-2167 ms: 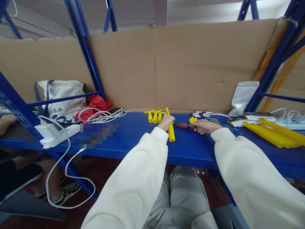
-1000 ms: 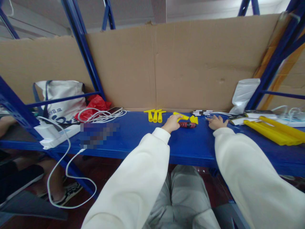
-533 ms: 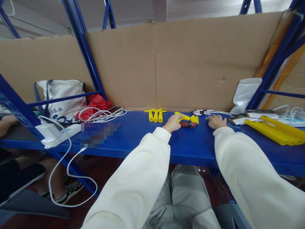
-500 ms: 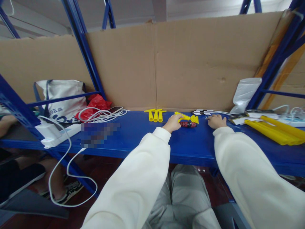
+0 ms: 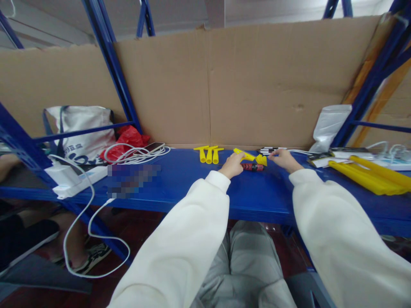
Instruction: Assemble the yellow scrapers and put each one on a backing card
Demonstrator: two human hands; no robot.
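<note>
My left hand (image 5: 233, 166) rests on the blue tabletop, its fingers closed on a long yellow plastic piece (image 5: 246, 155). Just beyond its fingertips lie small yellow angular parts (image 5: 261, 160). A red and black screwdriver-like tool (image 5: 253, 167) lies beside the left hand; its far end is hidden. My right hand (image 5: 285, 160) hovers right of the yellow parts, thumb and fingers pinched together. Whatever is in that pinch is too small to name. Three yellow T-shaped pieces (image 5: 209, 155) are lined up to the left of my left hand.
Black and white narrow items (image 5: 269, 151) lie behind the right hand. Long yellow tubes (image 5: 362, 177) and small boxes are at the right. A coiled white cable (image 5: 138, 155), a red bag (image 5: 126, 139) and a power strip (image 5: 81, 182) occupy the left. Cardboard (image 5: 257, 85) stands behind.
My right hand has lifted from the tabletop and moved left toward the yellow parts, its fingers now pinched. My left hand stays at the yellow piece.
</note>
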